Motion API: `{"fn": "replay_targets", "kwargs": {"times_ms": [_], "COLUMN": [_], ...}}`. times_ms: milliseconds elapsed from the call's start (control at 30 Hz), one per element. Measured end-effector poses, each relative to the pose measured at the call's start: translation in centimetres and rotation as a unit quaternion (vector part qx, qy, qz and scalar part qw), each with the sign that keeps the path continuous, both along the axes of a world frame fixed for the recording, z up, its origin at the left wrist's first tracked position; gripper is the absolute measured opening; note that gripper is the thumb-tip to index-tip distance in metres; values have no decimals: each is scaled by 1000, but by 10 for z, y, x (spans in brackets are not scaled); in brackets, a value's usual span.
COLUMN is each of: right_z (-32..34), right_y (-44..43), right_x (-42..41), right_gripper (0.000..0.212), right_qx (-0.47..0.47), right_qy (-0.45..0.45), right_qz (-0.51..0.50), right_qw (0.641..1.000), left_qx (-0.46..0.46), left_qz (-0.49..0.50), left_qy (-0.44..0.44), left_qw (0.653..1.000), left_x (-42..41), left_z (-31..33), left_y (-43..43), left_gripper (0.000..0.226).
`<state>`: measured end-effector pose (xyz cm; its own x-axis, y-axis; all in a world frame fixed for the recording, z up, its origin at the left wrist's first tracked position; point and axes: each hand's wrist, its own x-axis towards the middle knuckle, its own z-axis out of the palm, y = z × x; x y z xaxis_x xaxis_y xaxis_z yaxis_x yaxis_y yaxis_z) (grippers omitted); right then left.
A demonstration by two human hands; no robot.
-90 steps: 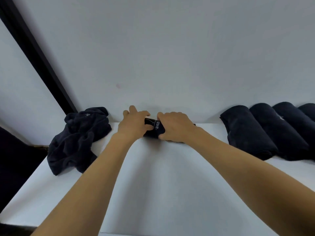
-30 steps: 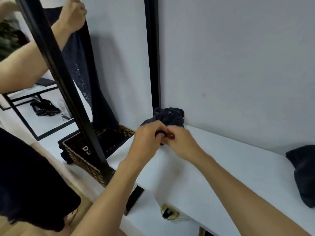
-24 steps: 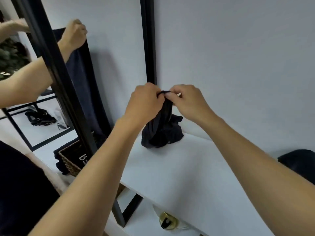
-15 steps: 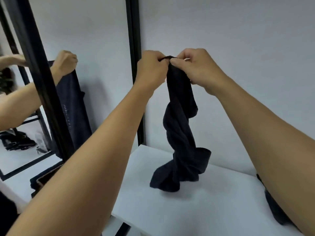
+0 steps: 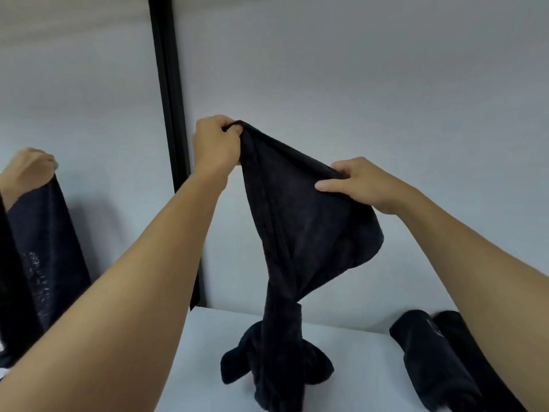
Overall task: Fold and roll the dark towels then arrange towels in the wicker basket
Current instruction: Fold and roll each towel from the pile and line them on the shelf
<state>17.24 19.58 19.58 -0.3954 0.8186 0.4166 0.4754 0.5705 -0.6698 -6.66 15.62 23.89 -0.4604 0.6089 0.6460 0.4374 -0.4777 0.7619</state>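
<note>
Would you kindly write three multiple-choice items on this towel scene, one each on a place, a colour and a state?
1. Where does the held towel's lower end rest? A. on the white table B. in a basket C. on the floor
2. What colour is the towel? A. white B. dark navy C. red
3. How is the towel? A. rolled tight B. folded flat C. hanging, partly spread
Answers: 1 A, its bunched end sits on the table; 2 B, the cloth looks near-black; 3 C, the left hand and right hand grip its top edge apart.
</note>
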Motion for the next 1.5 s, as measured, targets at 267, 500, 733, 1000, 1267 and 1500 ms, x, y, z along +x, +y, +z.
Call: {"fn": "replay_targets", "kwargs": {"times_ms": [267,500,733,1000,1267,1500], "right_z": [23,48,160,230,235,210], "right_y": [7,25,40,27,-49,-90], "right_x": [73,102,98,102,90,77], "right_gripper": [22,20,8,14,20,21], "right_qx": [-75,-110,36,195,229,179], "right_qy": [155,236,398,428,408,408], "right_qz": [3,-46,-54,-31,-81,-97], "right_qw": [985,964,915,882,880,890], "left_qx": [4,-14,95,177,192,147], "left_qz": [55,-85,-156,-190,-175,-177], "left_qy": [28,-97,-156,-127,-91,-95], "left_qw": [998,992,971,957,961,968], "left_x": [-36,-38,-15,-12,-24,-40], "left_z": [28,38,117,176,170,149], "left_y": [2,17,57,41,-31,-67], "left_gripper": [9,18,14,8,19,16]}}
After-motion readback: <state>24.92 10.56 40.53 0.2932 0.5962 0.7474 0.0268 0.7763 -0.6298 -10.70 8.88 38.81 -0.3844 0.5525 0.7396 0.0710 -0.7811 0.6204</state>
